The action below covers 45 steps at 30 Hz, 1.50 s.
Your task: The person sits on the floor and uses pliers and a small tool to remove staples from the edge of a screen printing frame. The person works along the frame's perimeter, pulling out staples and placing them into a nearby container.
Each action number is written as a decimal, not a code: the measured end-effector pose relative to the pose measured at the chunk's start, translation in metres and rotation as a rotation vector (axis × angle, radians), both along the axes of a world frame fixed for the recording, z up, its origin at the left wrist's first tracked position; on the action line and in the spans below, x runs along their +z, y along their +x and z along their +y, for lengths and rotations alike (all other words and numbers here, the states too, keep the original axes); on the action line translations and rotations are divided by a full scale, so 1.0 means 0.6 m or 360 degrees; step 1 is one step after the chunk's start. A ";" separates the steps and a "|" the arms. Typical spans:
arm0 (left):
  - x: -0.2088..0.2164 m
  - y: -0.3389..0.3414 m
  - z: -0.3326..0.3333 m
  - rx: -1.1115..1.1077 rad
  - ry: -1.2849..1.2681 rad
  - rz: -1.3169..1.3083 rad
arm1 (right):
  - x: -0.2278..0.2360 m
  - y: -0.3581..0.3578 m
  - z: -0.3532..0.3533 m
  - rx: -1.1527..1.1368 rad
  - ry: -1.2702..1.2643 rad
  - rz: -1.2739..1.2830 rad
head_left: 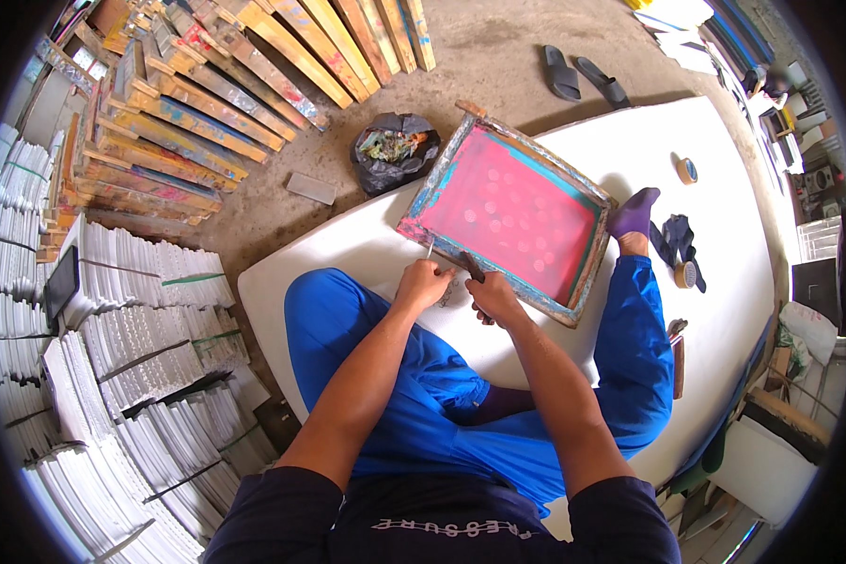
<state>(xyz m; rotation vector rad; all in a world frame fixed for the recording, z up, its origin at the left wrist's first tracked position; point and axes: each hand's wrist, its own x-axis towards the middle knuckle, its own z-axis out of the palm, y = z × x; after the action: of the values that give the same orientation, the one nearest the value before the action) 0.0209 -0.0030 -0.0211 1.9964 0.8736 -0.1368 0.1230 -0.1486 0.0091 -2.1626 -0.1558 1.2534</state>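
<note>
Pink-meshed, paint-stained rectangular wooden frame [509, 214] lies flat on the smooth white platform [731, 211], head view, near side seemingly turned in for reach; left hand [425, 284] pinching a slim pale piece [430, 251], right hand [494, 299] clenched around a dark tool [474, 269].

Paint-stained wooden frames [221, 113] stood in rows ahead and to my left, beyond strapped stacks of white sheets [150, 329], while a black plastic bag [378, 175] of scraps [390, 145] sat near a grey block [311, 188]. Dark slide sandals [561, 75] lay on the floor [484, 66] across from me, and dark crumpled cloth [675, 240] rested to my right near a small round container [687, 170].
</note>
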 end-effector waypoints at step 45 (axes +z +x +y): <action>-0.005 -0.011 0.010 0.0165 -0.0140 0.0072 | -0.010 0.025 0.003 -0.0050 0.0301 0.0959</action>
<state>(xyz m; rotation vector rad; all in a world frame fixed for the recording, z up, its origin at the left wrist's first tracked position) 0.0142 0.0031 -0.0241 1.8687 0.9811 -0.1591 0.1382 -0.1466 0.0030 -1.5452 0.0128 1.7324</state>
